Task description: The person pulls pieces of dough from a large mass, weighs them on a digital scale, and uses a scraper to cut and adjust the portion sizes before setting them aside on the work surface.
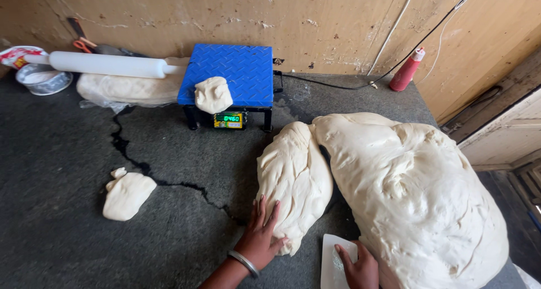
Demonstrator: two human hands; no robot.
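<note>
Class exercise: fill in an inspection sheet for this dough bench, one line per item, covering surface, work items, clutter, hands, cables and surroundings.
Surface: dark stone worktop, cracked.
Work items: large dough mass; cut dough strip; white scraper; blue scale bearing a dough piece.
Clutter: dough lump, rolling pin, bowl, red bottle.
Hands: left hand flat on the strip; right hand holds the scraper.
Cables: black cable behind the scale.
Surroundings: scuffed wall.

Cream dough (pixel 296 176) under the left fingers (pixel 265 210); white scraper (pixel 332 263) beneath the right fingers (pixel 345 252). Beyond them, a blue diamond-patterned scale (pixel 234 72) and red bottle (pixel 407 70); dark grey counter (pixel 186 159).
</note>
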